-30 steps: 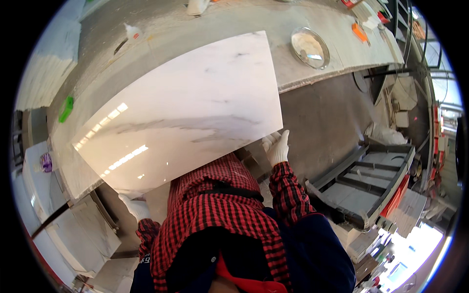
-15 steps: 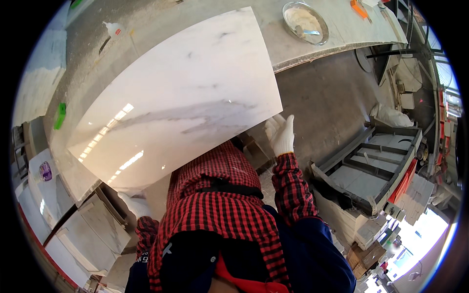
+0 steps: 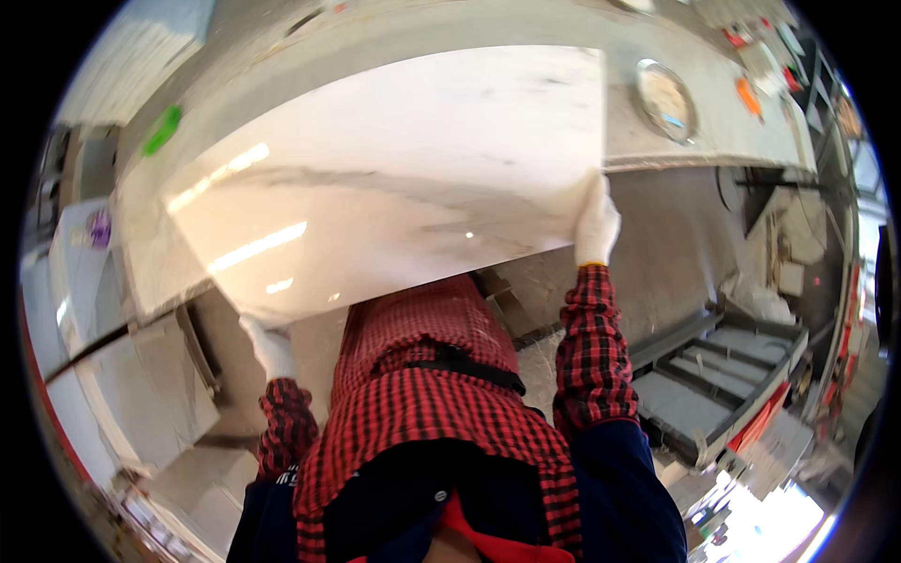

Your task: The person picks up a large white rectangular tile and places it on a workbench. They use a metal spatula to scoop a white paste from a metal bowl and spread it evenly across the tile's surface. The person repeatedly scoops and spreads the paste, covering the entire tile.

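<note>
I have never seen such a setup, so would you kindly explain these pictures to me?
There is no machine: a person wears a fisheye camera on the head, looking down, so straight edges bend. The left hand and right hand, both white-gloved, hold a glossy white slab with grey veins by its near corners. On the pale table, a round dish and an orange item lie right of the slab, a green item left of it. Whether the slab touches the table is hard to tell.

We see a lg grey table (image 3: 741, 136) w/ brownish floor (image 3: 657, 244) in front, v. bright light (image 3: 770, 525) lower R.
</note>
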Demonstrator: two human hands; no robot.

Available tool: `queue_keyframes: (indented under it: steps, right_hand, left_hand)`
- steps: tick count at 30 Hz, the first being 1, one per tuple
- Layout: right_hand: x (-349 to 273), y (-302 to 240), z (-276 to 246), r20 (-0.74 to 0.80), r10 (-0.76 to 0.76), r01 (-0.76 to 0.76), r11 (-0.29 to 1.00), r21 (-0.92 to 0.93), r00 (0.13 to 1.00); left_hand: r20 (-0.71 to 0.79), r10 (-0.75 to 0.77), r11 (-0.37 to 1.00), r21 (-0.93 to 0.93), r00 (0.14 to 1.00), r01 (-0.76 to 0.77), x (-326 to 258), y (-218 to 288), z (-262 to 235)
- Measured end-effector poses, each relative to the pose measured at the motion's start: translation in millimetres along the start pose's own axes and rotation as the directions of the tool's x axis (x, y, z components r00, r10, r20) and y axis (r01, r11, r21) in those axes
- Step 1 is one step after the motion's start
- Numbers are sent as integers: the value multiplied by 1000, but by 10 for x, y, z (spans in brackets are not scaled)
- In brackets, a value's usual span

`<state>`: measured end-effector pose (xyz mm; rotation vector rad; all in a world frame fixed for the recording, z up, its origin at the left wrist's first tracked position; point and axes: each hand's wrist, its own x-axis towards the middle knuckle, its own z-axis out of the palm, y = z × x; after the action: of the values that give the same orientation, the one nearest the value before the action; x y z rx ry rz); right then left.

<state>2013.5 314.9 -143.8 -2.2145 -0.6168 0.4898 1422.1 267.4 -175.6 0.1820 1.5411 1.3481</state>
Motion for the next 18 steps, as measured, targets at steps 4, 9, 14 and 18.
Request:
queue_keyframes:
  steps: [4, 9, 14, 18]
  right_hand:
    - [-49, 6, 60, -128, -98, 98, 995, -7, 987]
    - [-99, -145, 150, -211, 32, -9, 994, 109, 977]
    - [-165, -148, 168, -222, 63, -39, 993, 112, 973]
    - [-89, -121, 152, -210, 56, -30, 992, 125, 976]
  left_hand:
    - [-26, 23, 1000, -11, 999, -23, 51, -50, 96]
    - [-42, -30, 996, -81, 999, 27, -103, -21, 214]
    - [-81, -36, 991, -128, 996, 25, -26, -65, 46]
    - [8, -55, 987, -148, 998, 55, 71, -140, -133]
